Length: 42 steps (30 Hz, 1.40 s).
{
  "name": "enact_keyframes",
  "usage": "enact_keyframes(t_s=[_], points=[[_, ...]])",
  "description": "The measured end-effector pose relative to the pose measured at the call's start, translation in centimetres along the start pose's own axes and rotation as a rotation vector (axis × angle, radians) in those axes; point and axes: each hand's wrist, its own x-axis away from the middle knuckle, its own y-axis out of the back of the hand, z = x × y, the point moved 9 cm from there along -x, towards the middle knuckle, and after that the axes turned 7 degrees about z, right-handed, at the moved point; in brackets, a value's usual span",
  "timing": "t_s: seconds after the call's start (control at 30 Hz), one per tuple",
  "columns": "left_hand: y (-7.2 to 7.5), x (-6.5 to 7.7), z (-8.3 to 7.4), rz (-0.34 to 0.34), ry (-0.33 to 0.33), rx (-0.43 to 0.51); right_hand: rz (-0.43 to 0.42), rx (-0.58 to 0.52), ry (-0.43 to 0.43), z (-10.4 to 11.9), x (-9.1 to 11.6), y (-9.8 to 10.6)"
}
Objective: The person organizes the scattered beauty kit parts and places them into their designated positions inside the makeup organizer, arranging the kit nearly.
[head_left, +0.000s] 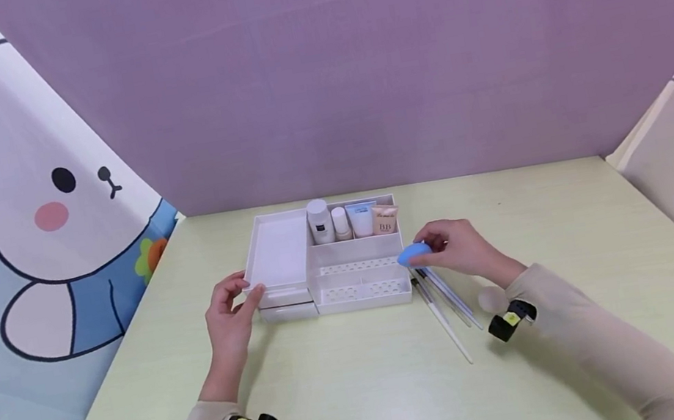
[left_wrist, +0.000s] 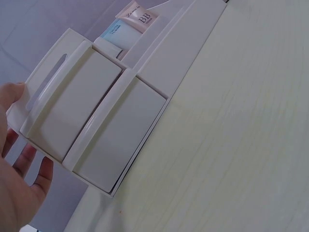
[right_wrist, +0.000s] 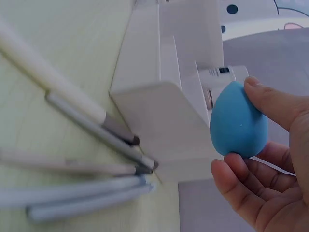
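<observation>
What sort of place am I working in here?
Probably a staged tabletop setup: a flat purple backdrop and a blue-and-white cartoon-rabbit sheet surround a pale wood-grain table bearing a white rectangular plastic cosmetics organizer.

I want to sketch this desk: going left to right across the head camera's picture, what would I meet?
Printed rabbit → left hand → taller white bottle → smaller bottle → blue-and-white tube → pinkish BB tube → blue egg-shaped sponge → right hand.

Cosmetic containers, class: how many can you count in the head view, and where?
4, at the back of the white plastic organizer, left to right: tall white bottle, small white-capped bottle, blue-and-white tube, peach BB tube. Others may be hidden.
</observation>
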Motion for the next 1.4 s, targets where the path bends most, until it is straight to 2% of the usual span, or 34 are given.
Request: enact_keyframes(t_s=[0.33, 0.7, 0.93, 1.1, 1.4], points=[[0.0, 0.0, 0.2, -0.006, -0.019, 0.013, -0.005, -0.011, 0.067, 2.5, -1.0, -1.8], [0.1, 0.0, 0.3, -0.014, 0.002, -0.001, 0.025, 0.006, 0.125, 4.6, -2.1, -4.5], [0.0, -0.1, 0.3, -0.009, -0.002, -0.005, 0.068, -0.008, 0.105, 5.3, -3.2, -6.8], [0.0, 0.0, 0.2, -0.013, 0.003, -0.005, 0.103, -0.026, 0.056, 5.5, -4.0, -8.4], [0.0, 0.0, 0.1, -0.005, 0.006, -0.005, 0.113, 0.062, -0.003, 6.1, -5.1, -10.4]])
